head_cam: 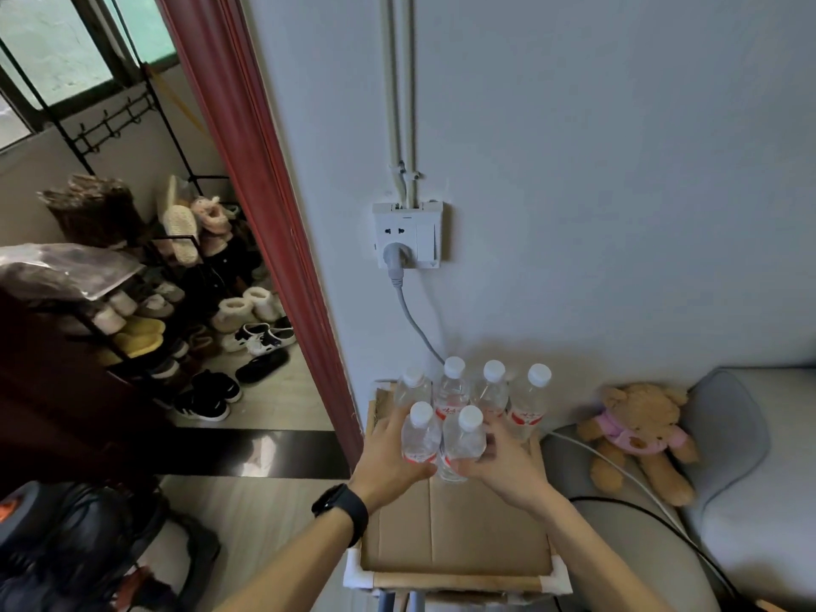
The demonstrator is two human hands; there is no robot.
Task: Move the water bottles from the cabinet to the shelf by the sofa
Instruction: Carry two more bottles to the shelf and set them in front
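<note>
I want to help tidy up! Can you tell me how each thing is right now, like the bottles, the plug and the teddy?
Front left bottle: upright, capped, held by the left hand.
Front right bottle: upright, capped, held by the right hand.
Four back bottles: upright, capped, standing on the shelf.
Plug: pushed into the wall socket.
Teddy bear: slumped against the sofa cushion.

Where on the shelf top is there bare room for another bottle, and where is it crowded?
Free: the near half of the cardboard shelf top, from the left hand and right hand back to the front rail. Crowded: the far end by the wall, where four bottles stand in a row and each hand grips one more bottle.
</note>
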